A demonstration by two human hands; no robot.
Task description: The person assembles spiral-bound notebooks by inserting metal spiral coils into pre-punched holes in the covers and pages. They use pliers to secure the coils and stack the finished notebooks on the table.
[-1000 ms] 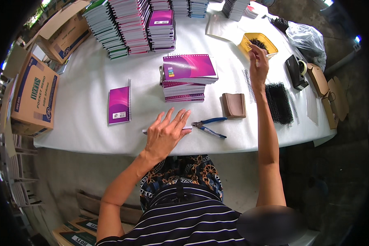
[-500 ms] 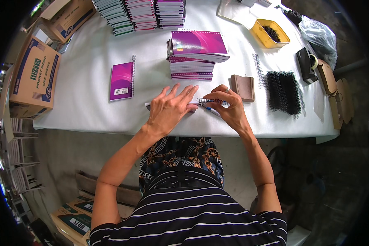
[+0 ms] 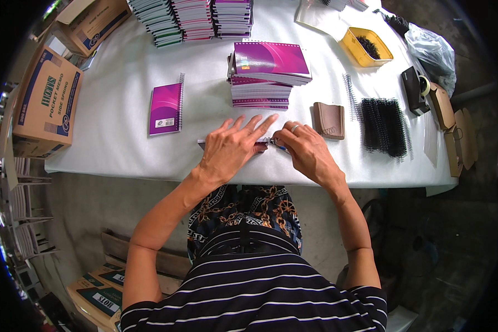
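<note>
My left hand (image 3: 227,145) presses over a purple-covered notebook (image 3: 201,143) at the table's front, its fingers stretched across and the thumb gripping the near side. Black spiral wire (image 3: 268,140) shows at the notebook's right end. There my right hand (image 3: 307,152) is closed, fingertips and thumb together, around a small blue-handled tool (image 3: 283,148) whose kind is mostly hidden. Its tip is close to the spiral wire. A loose-looking stretch of coil (image 3: 329,131) shows against the brown curved block (image 3: 328,119); whether it joins the notebook's wire is hidden by my right hand.
Ahead stands a stack of purple notebooks (image 3: 268,58); a bound notebook (image 3: 165,109) lies left. Black spiral coils (image 3: 384,127) are piled right, near a yellow tub (image 3: 351,41) and tape dispenser (image 3: 413,91). Cardboard boxes (image 3: 48,105) line the left edge, taller notebook stacks (image 3: 192,19) the back.
My right hand has turned over and lowered its fingers from the coil toward the notebook's end. Coil now shows against the brown block. My left hand stays nearly in place.
</note>
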